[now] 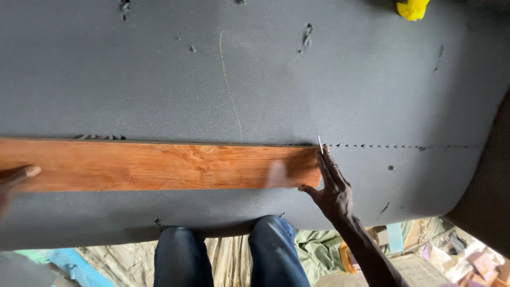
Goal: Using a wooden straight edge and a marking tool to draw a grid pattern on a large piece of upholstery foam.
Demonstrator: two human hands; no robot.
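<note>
At the far left our left hand point(13, 178) comes in from the frame edge, its fingers flat and extended on the end of a long orange-brown wooden plank point(159, 166); the grip is not closed around anything, only pressing down. The plank lies lengthwise across a big sheet of dark grey foam point(265, 69), its upper edge on a line of small notches point(382, 146) that runs on to the right. At the plank's right end our right hand point(332, 188) has its thumb against the plank's lower corner while the fingertips pinch a thin pale blade point(320, 142) at the upper corner, touching the foam. Below, our knees in blue jeans point(228, 255) sit under the foam's edge. A yellow object point(411, 8) lies top right.
</note>
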